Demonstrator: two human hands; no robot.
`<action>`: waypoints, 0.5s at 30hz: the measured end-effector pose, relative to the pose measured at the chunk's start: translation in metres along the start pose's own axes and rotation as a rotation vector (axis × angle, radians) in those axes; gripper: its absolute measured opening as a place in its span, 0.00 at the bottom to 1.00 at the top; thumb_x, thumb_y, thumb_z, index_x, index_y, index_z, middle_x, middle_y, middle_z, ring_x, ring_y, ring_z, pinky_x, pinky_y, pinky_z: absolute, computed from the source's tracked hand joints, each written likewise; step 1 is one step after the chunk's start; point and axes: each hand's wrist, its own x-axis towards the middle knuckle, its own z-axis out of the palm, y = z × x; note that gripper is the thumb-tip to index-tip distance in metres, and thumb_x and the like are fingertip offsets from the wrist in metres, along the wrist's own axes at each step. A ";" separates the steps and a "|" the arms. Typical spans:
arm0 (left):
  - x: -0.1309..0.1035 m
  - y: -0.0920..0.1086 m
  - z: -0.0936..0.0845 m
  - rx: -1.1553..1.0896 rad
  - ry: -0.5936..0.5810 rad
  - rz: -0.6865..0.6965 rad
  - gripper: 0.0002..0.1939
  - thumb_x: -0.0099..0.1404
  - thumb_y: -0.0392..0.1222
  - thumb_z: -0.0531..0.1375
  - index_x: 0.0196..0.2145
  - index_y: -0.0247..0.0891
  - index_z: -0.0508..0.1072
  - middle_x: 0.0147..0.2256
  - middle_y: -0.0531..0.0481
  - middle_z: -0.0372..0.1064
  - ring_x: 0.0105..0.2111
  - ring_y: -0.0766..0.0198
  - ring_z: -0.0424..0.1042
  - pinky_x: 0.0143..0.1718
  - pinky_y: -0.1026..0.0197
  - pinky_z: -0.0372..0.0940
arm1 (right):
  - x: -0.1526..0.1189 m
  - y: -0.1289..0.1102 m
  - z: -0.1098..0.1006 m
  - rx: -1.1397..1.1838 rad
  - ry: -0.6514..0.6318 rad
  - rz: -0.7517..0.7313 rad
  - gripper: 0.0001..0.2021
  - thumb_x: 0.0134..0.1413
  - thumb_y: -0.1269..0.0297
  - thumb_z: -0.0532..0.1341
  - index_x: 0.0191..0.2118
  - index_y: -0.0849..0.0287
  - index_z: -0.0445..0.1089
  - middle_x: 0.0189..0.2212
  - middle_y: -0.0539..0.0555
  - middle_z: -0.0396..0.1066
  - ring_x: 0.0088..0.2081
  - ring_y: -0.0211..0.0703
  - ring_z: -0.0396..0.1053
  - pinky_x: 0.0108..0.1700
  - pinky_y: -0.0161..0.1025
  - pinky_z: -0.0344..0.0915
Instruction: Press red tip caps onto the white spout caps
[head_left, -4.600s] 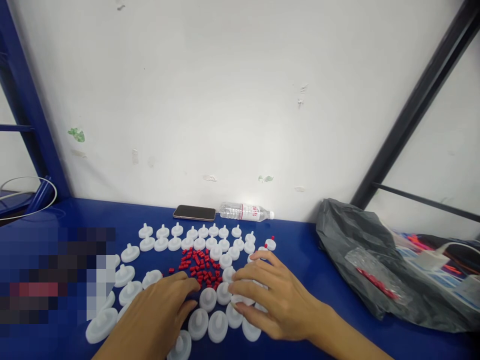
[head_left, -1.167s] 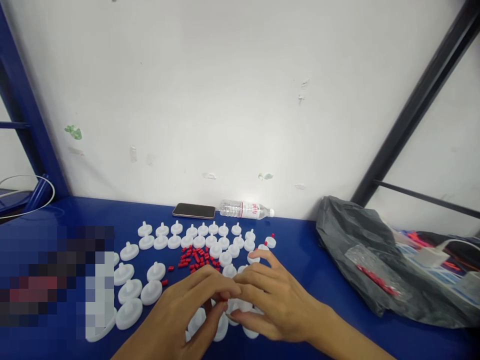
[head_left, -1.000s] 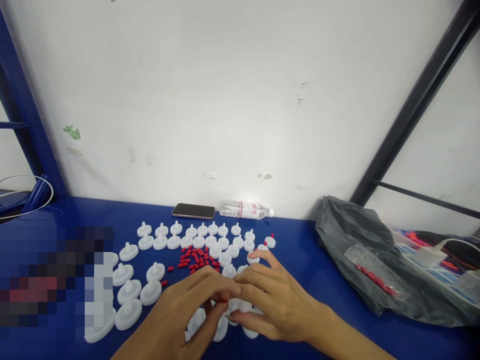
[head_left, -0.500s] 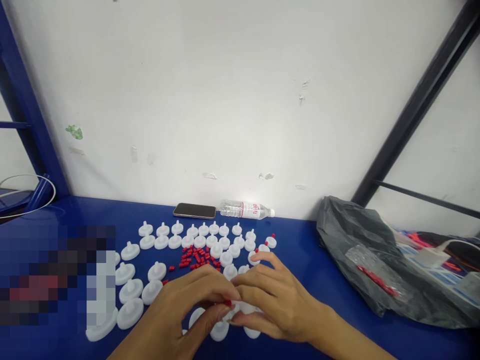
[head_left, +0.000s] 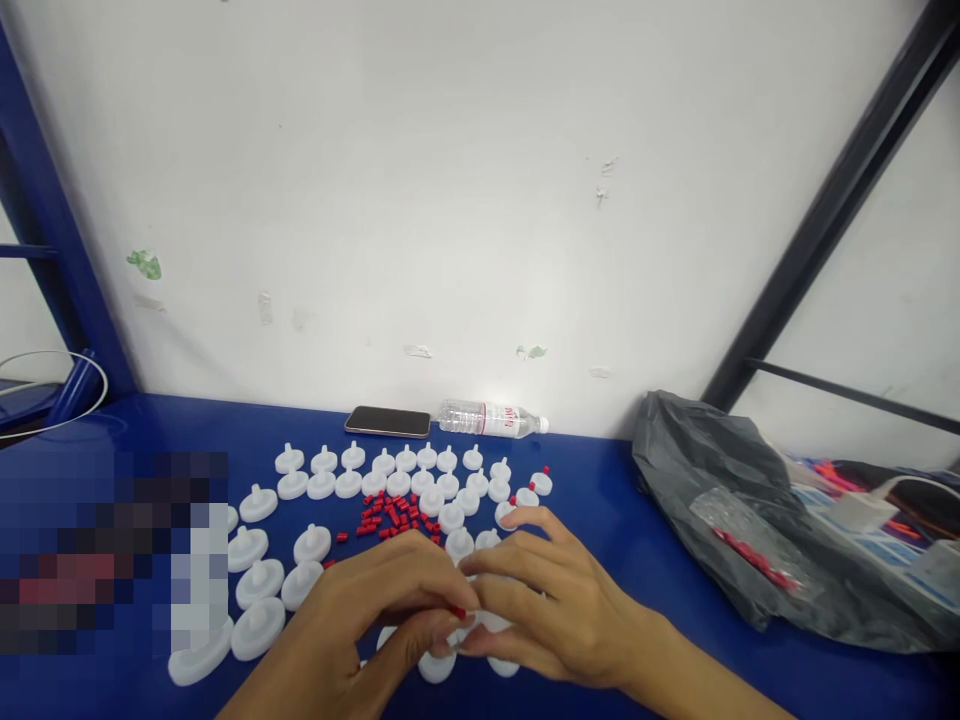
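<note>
Both hands meet low in the middle of the head view. My left hand (head_left: 390, 610) pinches a small red cap (head_left: 457, 612) between thumb and index finger. Close against it, my right hand (head_left: 547, 600) has its fingers bent around a white disc-shaped part, mostly hidden by the fingers. Around and beneath the hands stand several white discs with short stems (head_left: 257, 628). Loose red caps (head_left: 393, 515) lie in a pile just beyond my left hand. A few discs at the right of the group carry red caps on their stems, such as the far one (head_left: 541, 484).
On the blue table (head_left: 600, 500), a phone (head_left: 388, 421) and a clear bottle (head_left: 491, 419) lie by the wall. A dark plastic bag (head_left: 697, 470) at the right has a clear bag of red pieces (head_left: 757, 560) on it. Part of the left side is pixelated.
The red cap and the left fingertips have shifted very slightly down and right. The right fingers have moved a little; the rest stays in place apart from a small camera shift.
</note>
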 end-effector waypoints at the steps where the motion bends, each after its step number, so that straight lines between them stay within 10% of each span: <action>1: 0.000 0.001 0.000 -0.008 -0.003 -0.006 0.08 0.75 0.43 0.57 0.40 0.48 0.77 0.37 0.56 0.75 0.36 0.68 0.74 0.38 0.70 0.68 | 0.000 0.000 0.000 0.000 0.005 -0.004 0.11 0.72 0.59 0.61 0.47 0.63 0.71 0.39 0.54 0.81 0.35 0.36 0.76 0.59 0.43 0.63; 15: -0.005 0.023 0.006 -0.002 0.160 -0.082 0.16 0.65 0.45 0.65 0.51 0.52 0.75 0.47 0.54 0.79 0.40 0.62 0.79 0.42 0.65 0.76 | 0.002 -0.003 -0.006 -0.012 0.131 -0.044 0.10 0.73 0.57 0.59 0.46 0.58 0.72 0.43 0.52 0.83 0.43 0.35 0.78 0.58 0.36 0.68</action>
